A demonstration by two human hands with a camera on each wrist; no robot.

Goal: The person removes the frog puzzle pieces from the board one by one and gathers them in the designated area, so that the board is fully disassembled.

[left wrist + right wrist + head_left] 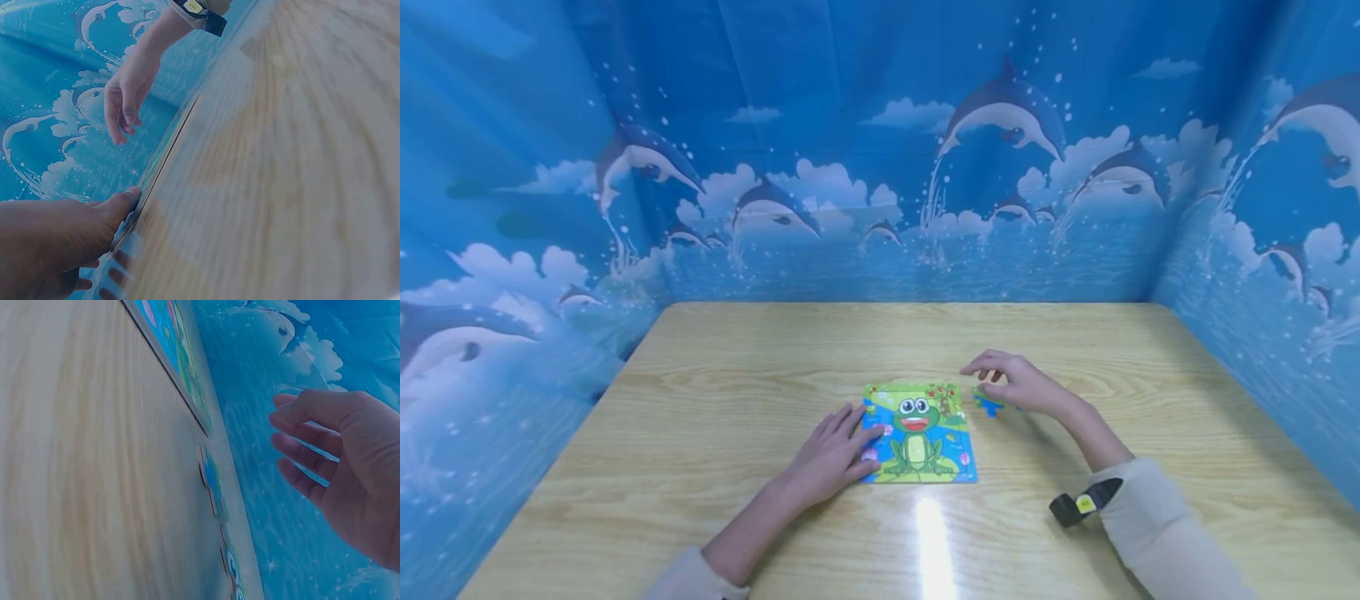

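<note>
A square frog jigsaw puzzle [917, 437] lies flat on the table, its frog facing the person. My left hand [835, 454] rests at its left side, with fingertips over the board's edge. In the left wrist view, the thumb of the left hand [75, 240] lies on the board's rim. To the right of the board is a loose blue-and-green puzzle piece [989, 405]. Above it hovers my right hand [1018, 385], fingers loosely bent. From the right wrist, the right hand [350, 456] shows nothing held, raised off the table.
The right wrist view shows loose puzzle pieces [214, 482] in a row beside the board's corner. The wood-grain table [760, 350] ends at a blue dolphin-print curtain [850, 208] at the back and sides. A black wrist strap [1086, 502] sits by the right sleeve.
</note>
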